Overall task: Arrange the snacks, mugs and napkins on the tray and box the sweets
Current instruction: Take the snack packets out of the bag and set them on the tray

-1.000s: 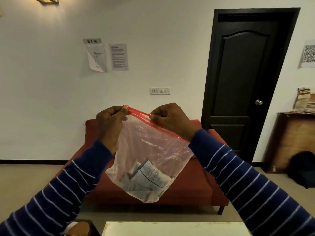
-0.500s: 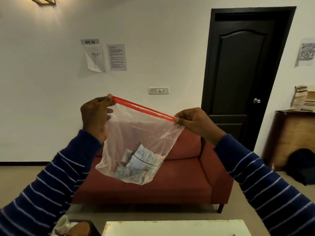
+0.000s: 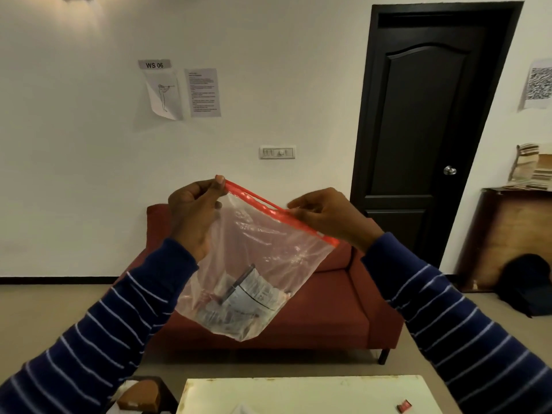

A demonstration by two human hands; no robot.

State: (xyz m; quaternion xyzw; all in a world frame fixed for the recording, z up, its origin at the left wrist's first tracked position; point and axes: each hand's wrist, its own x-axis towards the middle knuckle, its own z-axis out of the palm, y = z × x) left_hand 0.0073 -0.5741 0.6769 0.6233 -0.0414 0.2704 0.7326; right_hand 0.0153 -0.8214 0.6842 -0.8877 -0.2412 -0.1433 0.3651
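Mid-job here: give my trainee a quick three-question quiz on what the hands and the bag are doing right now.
1. True or false: the left hand and the right hand both pinch the red zip strip.
2. Behind the zip bag stands: A) a red sofa B) a fridge C) a window?
3. Fill in: the packets lie at the bag's ____.

Key: 1 true; 2 A; 3 bottom.

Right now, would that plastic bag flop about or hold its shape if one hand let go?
Probably flop: the bag is thin, wrinkled film, taut only along the red strip between the left hand and right hand. The packets sag at the bottom, so it would likely swing. It seems light.
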